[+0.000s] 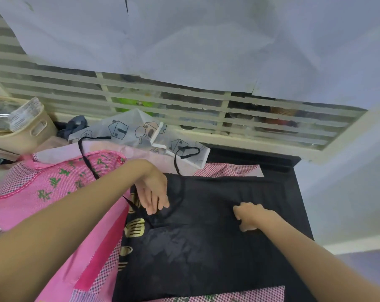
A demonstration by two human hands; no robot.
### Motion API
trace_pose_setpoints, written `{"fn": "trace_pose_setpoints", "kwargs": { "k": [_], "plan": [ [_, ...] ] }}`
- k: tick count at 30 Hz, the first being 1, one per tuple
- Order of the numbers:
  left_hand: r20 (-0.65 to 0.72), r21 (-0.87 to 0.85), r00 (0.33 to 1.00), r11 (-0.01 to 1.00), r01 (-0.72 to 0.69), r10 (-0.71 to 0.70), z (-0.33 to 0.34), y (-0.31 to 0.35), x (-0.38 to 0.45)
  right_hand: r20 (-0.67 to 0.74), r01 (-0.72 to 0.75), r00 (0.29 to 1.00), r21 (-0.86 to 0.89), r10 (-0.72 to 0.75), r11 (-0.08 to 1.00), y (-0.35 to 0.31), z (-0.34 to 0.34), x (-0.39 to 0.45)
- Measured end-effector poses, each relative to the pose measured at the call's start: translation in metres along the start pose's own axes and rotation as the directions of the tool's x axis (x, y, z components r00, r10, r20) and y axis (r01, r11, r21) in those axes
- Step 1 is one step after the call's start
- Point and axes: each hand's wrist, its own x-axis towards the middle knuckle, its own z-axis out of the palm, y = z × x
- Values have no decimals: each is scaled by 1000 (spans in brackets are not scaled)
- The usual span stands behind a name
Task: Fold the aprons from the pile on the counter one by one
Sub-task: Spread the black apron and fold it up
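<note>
Folding the black apron (206, 236) on the worktop.
Left hand (154, 192) pressing flat, right hand (252, 216) pinching cloth; next, probably tucking the strap in.

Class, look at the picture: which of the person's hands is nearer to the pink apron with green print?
Left. The left hand lies on the black apron beside the pink apron; the right hand sits further right, mid-black apron.

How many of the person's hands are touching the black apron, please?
2: the left hand presses the black apron near its left edge; the right hand grips a fold toward its right.
</note>
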Motion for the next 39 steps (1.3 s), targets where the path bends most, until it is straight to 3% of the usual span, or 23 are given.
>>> {"fn": "trace_pose_setpoints", "kwargs": {
  "k": [2, 5, 7, 10, 13, 15, 18, 21, 23, 25, 28, 29, 32, 34, 37, 39],
  "plan": [
    [-104, -89, 994, 995, -45, 36, -2, 12, 6, 31, -3, 1000, 168, -2, 986, 4, -9, 4],
    [-415, -71, 905, 989, -131, 90, -8, 24, 22, -204, 56, 979, 331, 14, 942, 10, -33, 12],
    [-514, 61, 855, 997, -48, 73, -12, 25, 29, -332, 54, 942, 303, 52, 951, 14, -44, 20],
    [-537, 214, 843, 962, 170, -29, -12, 19, 30, -325, 29, 945, 221, 46, 975, 15, -50, 35],
    [-521, 279, 848, 919, 277, -97, -13, 9, 37, -319, 35, 948, 104, 0, 994, 14, -48, 50],
    [-510, 308, 854, 905, 295, -105, -15, 3, 38, -326, 62, 945, 133, -16, 989, 15, -46, 58],
    [-559, 380, 828, 874, 304, -46, -15, -13, 41, -227, 86, 974, 332, -9, 939, 25, -49, 59],
    [-465, 228, 882, 954, 197, -71, -13, -31, 52, -83, 78, 995, 396, -49, 915, 43, -62, 50],
    [-461, 217, 884, 957, 193, -74, -14, -35, 54, 7, 59, 998, 396, -68, 916, 55, -67, 49],
    [-590, 287, 808, 932, 220, -9, -18, -31, 52, 125, 0, 991, 407, -55, 914, 64, -67, 49],
    [-800, 300, 591, 922, 246, 103, -24, -24, 54, 265, -111, 964, 463, -18, 879, 65, -68, 50],
    [-813, 304, 571, 920, 247, 115, -25, -22, 55, 246, -109, 969, 435, -1, 894, 63, -69, 51],
    [-776, 327, 627, 894, 305, 70, -28, -20, 58, 30, -60, 998, 352, 53, 934, 53, -71, 56],
    [-776, 330, 630, 872, 362, 32, -30, -23, 57, -6, -41, 999, 383, 47, 923, 47, -71, 61],
    [-850, 245, 526, 864, 440, -26, -28, -24, 54, 122, -76, 992, 460, 22, 884, 43, -68, 64],
    [-870, 178, 490, 899, 400, -46, -24, -14, 53, 85, -64, 996, 412, 32, 909, 43, -68, 64]
  ]
}}
